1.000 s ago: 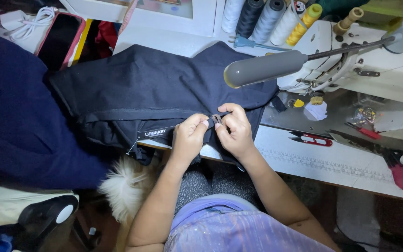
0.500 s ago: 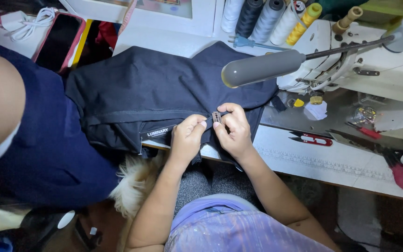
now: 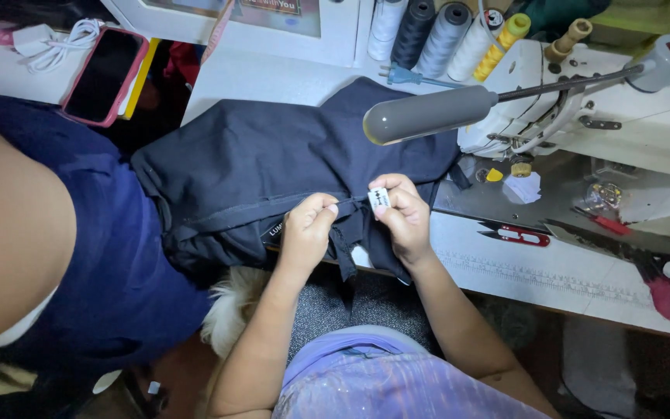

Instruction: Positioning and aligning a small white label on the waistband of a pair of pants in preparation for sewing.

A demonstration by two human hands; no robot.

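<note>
A pink-cased rectangular phone [image 3: 105, 75] lies far left on the white table [image 3: 273, 77]; a dark navy fabric garment [image 3: 273, 167] is spread at the table's front edge; the left hand [image 3: 306, 233] pinches its seam; just beside it, the right hand [image 3: 405, 217] pinches a small white rectangular tag [image 3: 379, 198]; a grey cylindrical lamp head [image 3: 428, 114] hangs above; red-handled scissors [image 3: 664, 279] lie far right.

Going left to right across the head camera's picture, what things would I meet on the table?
Pink-cased phone → dark garment → left hand → small white label → right hand → grey lamp head → small red thread snips → red-handled scissors.
</note>
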